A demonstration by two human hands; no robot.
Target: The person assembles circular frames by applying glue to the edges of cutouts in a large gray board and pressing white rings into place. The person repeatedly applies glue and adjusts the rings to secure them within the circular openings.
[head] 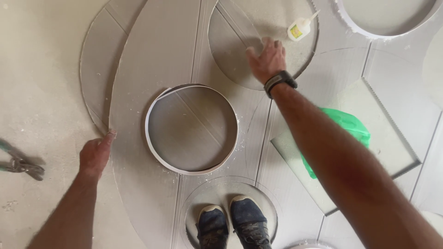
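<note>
At the far left a pair of pliers (20, 163) lies on the bare floor, apart from both hands; just right of it the left hand (94, 154) rests with fingers together, fingertips pressed flat on the curved edge of the large grey panel (157, 55), gripping nothing. In the middle of that panel sits a round hole lined with a thin white ring strip (191, 129), between the two hands and nearer the left one; below it the person's dark shoes (233, 226) stand in another round cut-out. Further right the right hand (267, 60) reaches up and away from the body, fingers slightly spread and empty, palm down over a third circular opening (240, 41); the small white glue bottle (300, 28) lies just beyond and to the right of its fingertips, close but not touching, its long axis tilted with the nozzle pointing up-right, away from the hand; the right hand is far the nearer. A green bag (353, 127) shows under the right forearm.
</note>
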